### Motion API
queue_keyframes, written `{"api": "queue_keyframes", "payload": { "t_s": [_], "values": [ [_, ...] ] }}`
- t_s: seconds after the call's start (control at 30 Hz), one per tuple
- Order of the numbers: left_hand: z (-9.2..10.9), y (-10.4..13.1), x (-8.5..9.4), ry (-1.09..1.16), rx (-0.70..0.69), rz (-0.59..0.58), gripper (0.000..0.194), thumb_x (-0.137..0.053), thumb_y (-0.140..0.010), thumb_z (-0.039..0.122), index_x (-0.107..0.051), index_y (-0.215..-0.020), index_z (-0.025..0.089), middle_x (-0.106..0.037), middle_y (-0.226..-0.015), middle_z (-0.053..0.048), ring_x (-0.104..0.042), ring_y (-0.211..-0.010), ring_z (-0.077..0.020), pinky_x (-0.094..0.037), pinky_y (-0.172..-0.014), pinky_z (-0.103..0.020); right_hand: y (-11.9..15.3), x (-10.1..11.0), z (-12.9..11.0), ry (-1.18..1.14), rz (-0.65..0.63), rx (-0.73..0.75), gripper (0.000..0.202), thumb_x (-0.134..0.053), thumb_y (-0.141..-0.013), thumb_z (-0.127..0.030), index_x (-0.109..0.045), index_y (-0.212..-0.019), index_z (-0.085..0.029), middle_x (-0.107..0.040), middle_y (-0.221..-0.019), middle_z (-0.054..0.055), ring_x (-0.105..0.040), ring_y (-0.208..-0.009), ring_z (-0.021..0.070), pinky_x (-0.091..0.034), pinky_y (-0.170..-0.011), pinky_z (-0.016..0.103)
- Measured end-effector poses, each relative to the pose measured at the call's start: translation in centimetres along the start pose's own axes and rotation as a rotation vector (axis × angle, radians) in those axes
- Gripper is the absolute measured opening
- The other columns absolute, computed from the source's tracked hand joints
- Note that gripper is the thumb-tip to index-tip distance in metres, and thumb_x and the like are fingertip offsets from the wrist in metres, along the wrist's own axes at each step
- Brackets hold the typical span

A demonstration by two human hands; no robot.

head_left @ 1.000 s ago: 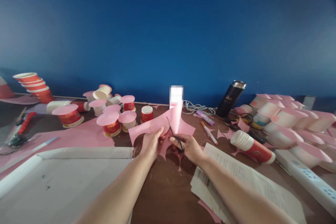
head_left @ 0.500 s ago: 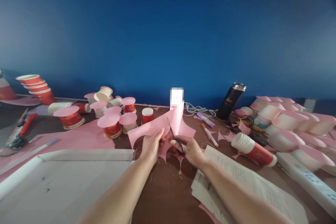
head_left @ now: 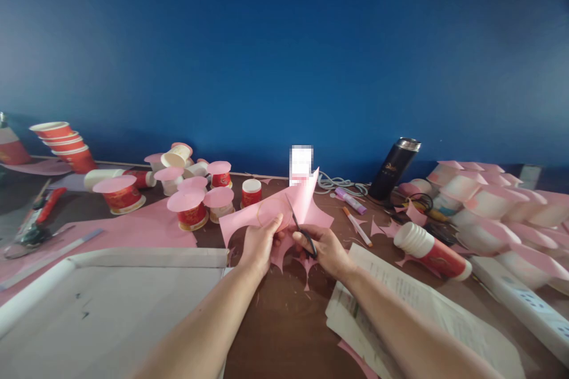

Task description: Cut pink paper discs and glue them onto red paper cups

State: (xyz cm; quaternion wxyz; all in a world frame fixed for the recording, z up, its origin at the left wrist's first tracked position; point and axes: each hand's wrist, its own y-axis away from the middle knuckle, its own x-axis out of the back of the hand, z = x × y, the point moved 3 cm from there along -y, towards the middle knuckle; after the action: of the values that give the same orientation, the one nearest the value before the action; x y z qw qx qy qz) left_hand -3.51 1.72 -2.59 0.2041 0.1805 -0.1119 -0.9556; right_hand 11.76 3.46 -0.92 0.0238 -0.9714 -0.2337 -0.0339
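My left hand (head_left: 262, 244) pinches a sheet of pink paper (head_left: 240, 220) between thumb and fingers, above the brown table. A circle outline is drawn on the sheet near my thumb, and its lower edge has curved cutouts. My right hand (head_left: 326, 250) grips black-handled scissors (head_left: 306, 240). Their blades point up and away, against the paper just right of the circle. Part of the sheet stands folded up behind the blades. Pink scraps (head_left: 307, 269) hang or lie beneath my hands.
Red paper cups with pink discs (head_left: 187, 210) stand at left, near a white tray (head_left: 146, 257). To the right are printed sheets (head_left: 413, 290), stacked cups (head_left: 431, 251), a black thermos (head_left: 395, 169), a marker (head_left: 357, 226), a power strip (head_left: 520, 296) and pink-topped white cups (head_left: 484, 207).
My view has shifted slightly. Both hands keep their grip on the paper and scissors, and the upright fold of the sheet leans a little more to the right.
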Motion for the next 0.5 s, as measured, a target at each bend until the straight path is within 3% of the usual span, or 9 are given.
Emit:
{"api": "queue_keyframes", "payload": {
  "t_s": [0.5],
  "values": [
    [-0.1, -0.4, 0.2, 0.024, -0.064, -0.05, 0.042, -0.077, -0.062, 0.05, -0.068, -0.066, 0.009, -0.059, -0.051, -0.004, -0.051, -0.044, -0.0108, -0.036, -0.041, -0.021, 0.6, -0.3, -1.8, 0.115, -0.007, 0.035, 0.046, -0.068, -0.074, -0.057, -0.07, -0.084, -0.012, -0.055, -0.058, -0.002, -0.048, -0.053, 0.0103, -0.037, -0.051, 0.023]
  ]
}}
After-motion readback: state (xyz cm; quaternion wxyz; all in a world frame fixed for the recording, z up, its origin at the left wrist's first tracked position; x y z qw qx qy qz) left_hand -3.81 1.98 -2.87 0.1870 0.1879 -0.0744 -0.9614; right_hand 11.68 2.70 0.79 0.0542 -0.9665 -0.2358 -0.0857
